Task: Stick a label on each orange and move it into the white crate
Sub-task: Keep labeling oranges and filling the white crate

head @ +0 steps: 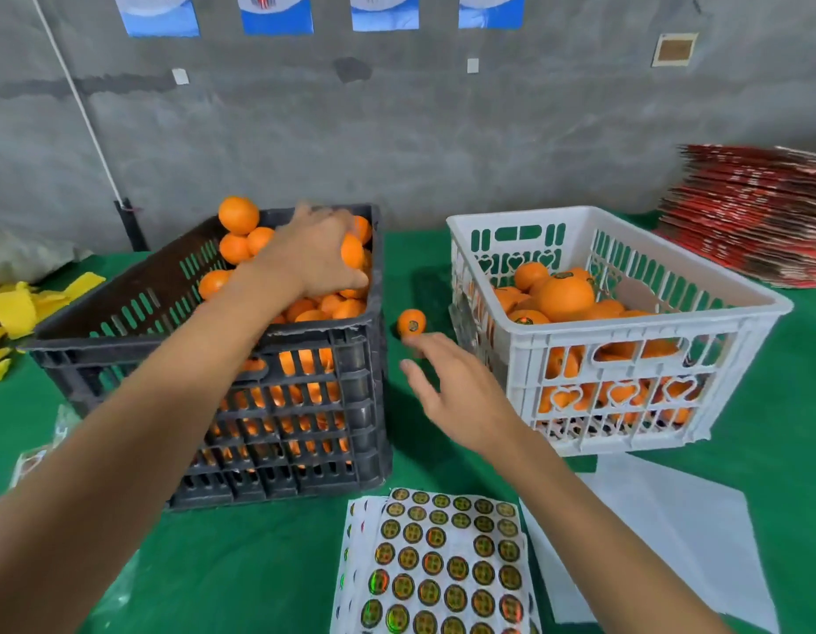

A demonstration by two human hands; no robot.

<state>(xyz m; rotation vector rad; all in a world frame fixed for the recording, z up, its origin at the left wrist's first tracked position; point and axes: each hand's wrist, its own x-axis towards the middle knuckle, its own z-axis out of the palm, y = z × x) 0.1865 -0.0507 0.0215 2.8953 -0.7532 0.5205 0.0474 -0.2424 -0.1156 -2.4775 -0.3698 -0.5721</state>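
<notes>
The left hand [314, 253] grips an orange [352, 251], mostly hidden behind its fingers, over the black crate [305, 404]. The right hand [456, 391], fingers loose, nears a labelled orange [411, 322] on the green surface [259, 565] beside the white crate [625, 322]. Label sheets [442, 565] are cut off below.

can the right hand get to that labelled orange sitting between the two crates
Probably yes. The right hand hangs open just short of the labelled orange, and nothing lies between them on the green cloth.

Fruit-packing shed: orange crates [305, 359], flattened cartons [753, 221]
</notes>
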